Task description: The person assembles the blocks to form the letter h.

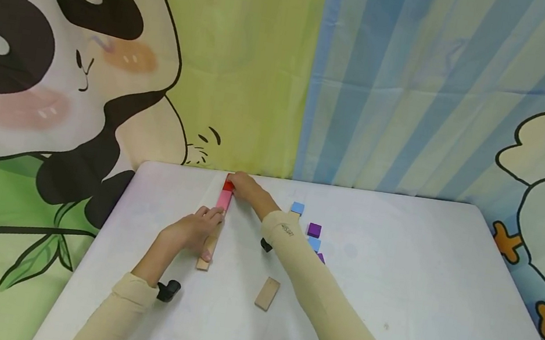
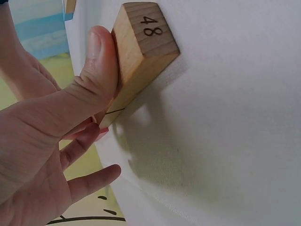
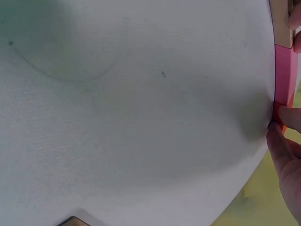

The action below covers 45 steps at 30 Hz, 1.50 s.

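A straight row of blocks lies on the white table. It has wooden blocks (image 1: 203, 264) at the near end, then a pink block (image 1: 224, 200) and a red block (image 1: 228, 186) at the far edge. My left hand (image 1: 192, 230) rests along the row, thumb against the nearest wooden block, which shows "48" on its end in the left wrist view; other fingers are spread fairly straight. With thumb and fingertips, my right hand (image 1: 248, 189) pinches the red block, partly covering it in the right wrist view.
A loose wooden block (image 1: 267, 294) lies near the middle of the table (image 1: 424, 287). Beyond my right forearm are blue blocks (image 1: 297, 208) and purple blocks (image 1: 314, 230), some partly hidden by the sleeve. A printed curtain (image 1: 245, 72) hangs behind the far edge.
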Tool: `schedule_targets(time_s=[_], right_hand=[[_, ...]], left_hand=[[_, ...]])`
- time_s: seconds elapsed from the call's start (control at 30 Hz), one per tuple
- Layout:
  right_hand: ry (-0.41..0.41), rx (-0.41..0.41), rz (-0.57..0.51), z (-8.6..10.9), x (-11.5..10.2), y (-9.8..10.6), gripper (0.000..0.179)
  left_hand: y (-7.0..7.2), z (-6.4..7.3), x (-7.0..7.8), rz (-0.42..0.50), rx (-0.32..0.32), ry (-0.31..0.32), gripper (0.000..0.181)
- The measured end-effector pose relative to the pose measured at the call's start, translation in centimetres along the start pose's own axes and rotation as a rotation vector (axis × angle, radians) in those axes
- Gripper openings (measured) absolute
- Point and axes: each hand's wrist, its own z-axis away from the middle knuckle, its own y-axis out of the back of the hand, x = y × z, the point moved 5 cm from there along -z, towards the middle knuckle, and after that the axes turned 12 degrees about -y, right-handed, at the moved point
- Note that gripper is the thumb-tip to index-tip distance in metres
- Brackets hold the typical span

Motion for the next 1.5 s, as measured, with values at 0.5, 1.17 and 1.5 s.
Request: schedule_targets(time_s=[0.5,1.17,1.5], right_hand=[[0.030,0.062,-0.044,0.8,-0.1,-0.1,0.018],[0.271,0.109,-0.580,14.1,2.9,0.8,0.050],[0.155,0.125,-0.725,27.8,7.8,-2.6,0.051]], left_hand=[[0.0,0.4,-0.1,-0.013,0.010,-0.007,0.108],[-0.1,0.1,-0.1,-0.038,-0.011,-0.006,0.110],[0.3,0.1,0.2,-0.008,0.013,-0.022,0.107]])
